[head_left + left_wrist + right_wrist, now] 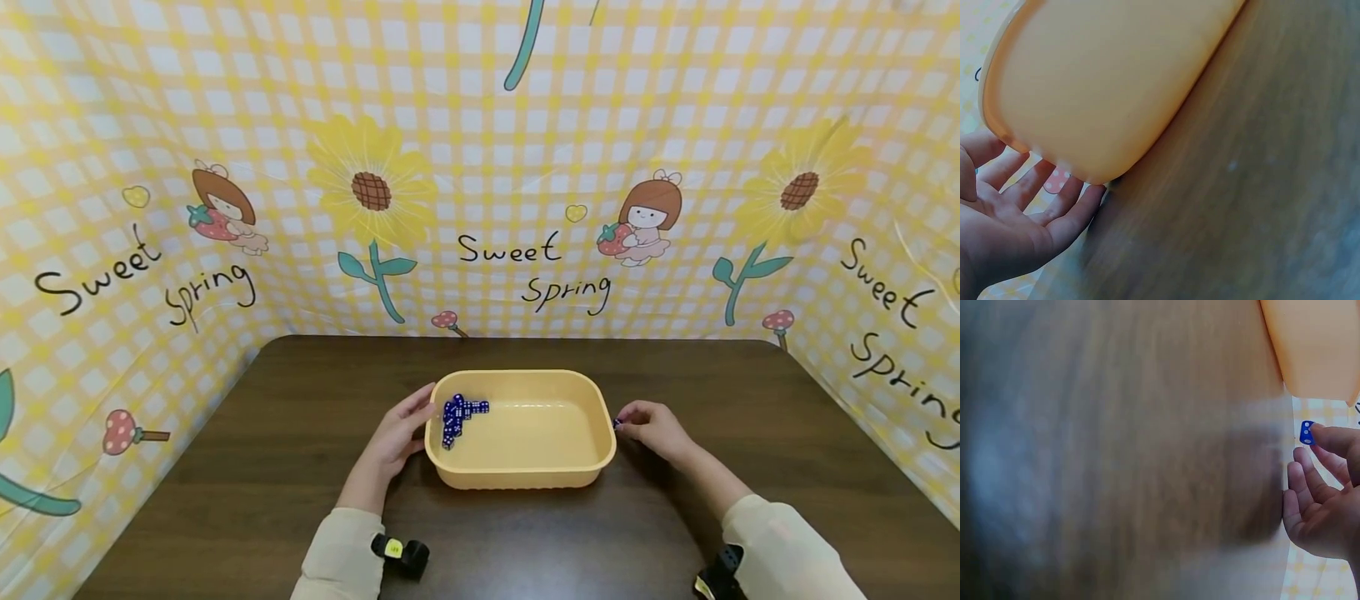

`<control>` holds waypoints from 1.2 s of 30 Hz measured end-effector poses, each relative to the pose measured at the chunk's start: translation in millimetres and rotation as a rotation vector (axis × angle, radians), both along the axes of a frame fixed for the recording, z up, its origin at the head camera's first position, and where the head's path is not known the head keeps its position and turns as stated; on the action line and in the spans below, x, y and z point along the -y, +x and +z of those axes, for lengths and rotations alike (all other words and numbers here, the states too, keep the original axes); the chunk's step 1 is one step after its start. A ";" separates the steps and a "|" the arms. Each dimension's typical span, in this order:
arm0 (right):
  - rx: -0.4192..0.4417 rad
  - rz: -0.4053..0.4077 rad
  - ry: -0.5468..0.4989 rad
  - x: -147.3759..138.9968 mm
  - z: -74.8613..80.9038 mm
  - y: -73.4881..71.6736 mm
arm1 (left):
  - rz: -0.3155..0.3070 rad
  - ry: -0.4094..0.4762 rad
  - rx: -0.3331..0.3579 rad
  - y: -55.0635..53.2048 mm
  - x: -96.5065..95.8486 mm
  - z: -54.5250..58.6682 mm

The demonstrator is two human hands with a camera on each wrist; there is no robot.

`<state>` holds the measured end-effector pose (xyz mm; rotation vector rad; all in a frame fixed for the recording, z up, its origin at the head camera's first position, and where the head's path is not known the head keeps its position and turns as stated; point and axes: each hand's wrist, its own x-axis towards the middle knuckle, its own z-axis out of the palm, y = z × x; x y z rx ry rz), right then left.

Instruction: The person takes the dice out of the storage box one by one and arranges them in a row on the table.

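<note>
A yellow plastic basin [525,477] stands on the table, with several blue dice [454,417] with white pips gathered at its left end. My left hand [396,433] is at the basin's left end. In the left wrist view its fingers [1029,184] reach out, loosely spread, with the tips against the end wall. Just off the basin's right end, my right hand [656,427] pinches one blue die [1307,432] between thumb and index finger. The other fingers [1300,487] of that hand hang slightly bent below the die.
The dark brown wooden table [300,500] extends around the basin. Behind it and at both sides hangs a yellow checked cloth [480,167] with flower prints. Each forearm wears a black wrist camera, the left camera [405,554] near the front edge of view.
</note>
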<state>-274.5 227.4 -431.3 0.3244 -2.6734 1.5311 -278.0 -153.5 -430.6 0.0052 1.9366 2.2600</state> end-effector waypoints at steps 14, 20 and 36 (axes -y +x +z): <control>-0.010 0.048 0.073 2.1 0.4 3.9 | -0.002 0.034 0.004 0.1 0.3 1.9; 0.006 0.041 0.085 1.6 -1.6 3.1 | 0.002 0.031 0.016 0.5 -0.1 1.9; 0.007 0.021 0.107 1.2 -2.7 2.5 | -0.001 -0.003 0.006 -3.9 0.0 -3.5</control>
